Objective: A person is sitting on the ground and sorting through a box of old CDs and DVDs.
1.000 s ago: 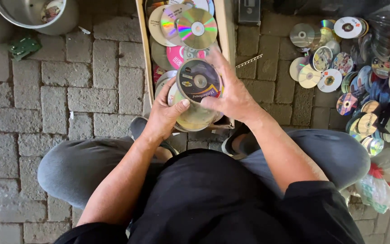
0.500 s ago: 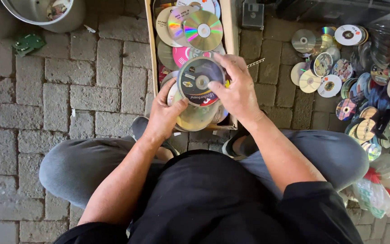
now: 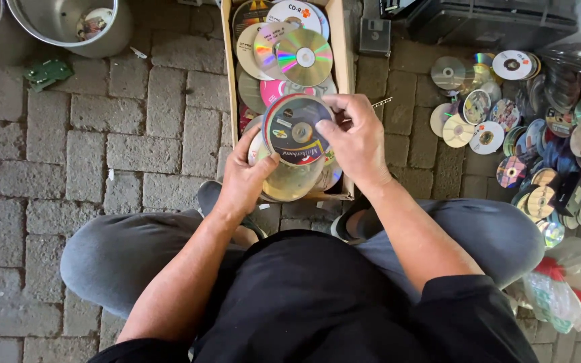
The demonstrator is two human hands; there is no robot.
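Setting: outdoor ground of grey paving bricks [image 3: 122,154], seen from above a seated person in grey trousers and a black top.

Left hand [image 3: 249,176]: cupped under a stack of discs [image 3: 297,178], thumb laid on the face of the top one, fingers beneath.

Right hand [image 3: 354,138]: curled over the right edge of the dark printed disc [image 3: 294,131], pinching it between thumb and fingers; the disc sits tilted atop the stack, between both hands.

Directly beyond the hands: a narrow wooden crate [image 3: 342,60] standing on the bricks, holding loose discs in silver, white, pink and rainbow sheen. The held stack hovers over the crate's near end.

Beyond the right hand, just past the crate: a small grey square diskette [image 3: 375,35] lying flat, and a dark plastic case [image 3: 492,23] at the frame's top.

Right of the right hand, well apart: a spread heap of discs [image 3: 539,128] on the bricks, many overlapping.

Near the right knee: a crumpled plastic bag [image 3: 566,286], white with red and green.

Beyond and left of the left hand, well apart: a metal pot [image 3: 79,27] with scraps inside, and a small green circuit board [image 3: 47,72] lying beside it.
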